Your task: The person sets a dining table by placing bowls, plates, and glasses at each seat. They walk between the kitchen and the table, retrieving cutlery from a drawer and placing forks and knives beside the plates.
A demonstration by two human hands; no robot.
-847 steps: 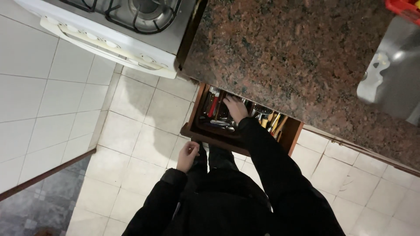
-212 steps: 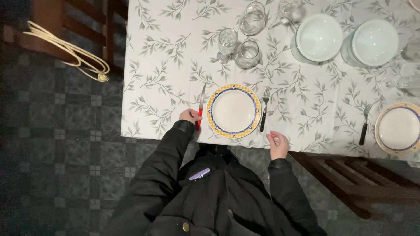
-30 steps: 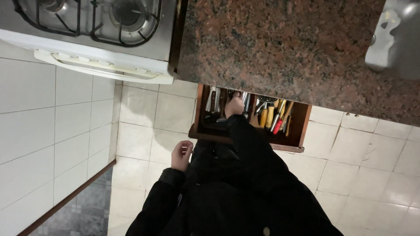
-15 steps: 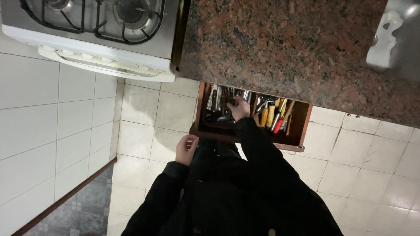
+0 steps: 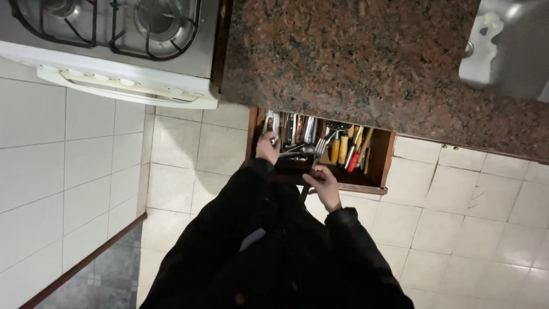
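Note:
A wooden drawer (image 5: 377, 171) stands pulled out under the granite counter, full of cutlery. My right hand (image 5: 324, 184) is just in front of the drawer's front edge, closed on the dark handle of a fork (image 5: 316, 153) whose tines point into the drawer. My left hand (image 5: 267, 147) reaches into the drawer's left part, fingers down among the metal cutlery (image 5: 294, 129); whether it grips a piece is unclear. Utensils with yellow and red handles (image 5: 349, 151) lie in the right part.
A speckled granite counter (image 5: 354, 57) overhangs the drawer. A white gas stove (image 5: 114, 46) stands to its left and a steel sink (image 5: 509, 51) at the top right. Pale floor tiles (image 5: 189, 166) lie below, and a white tiled wall is at left.
My right hand has drawn back out of the drawer holding a fork. My left hand has moved from beside the drawer front into the drawer's left part.

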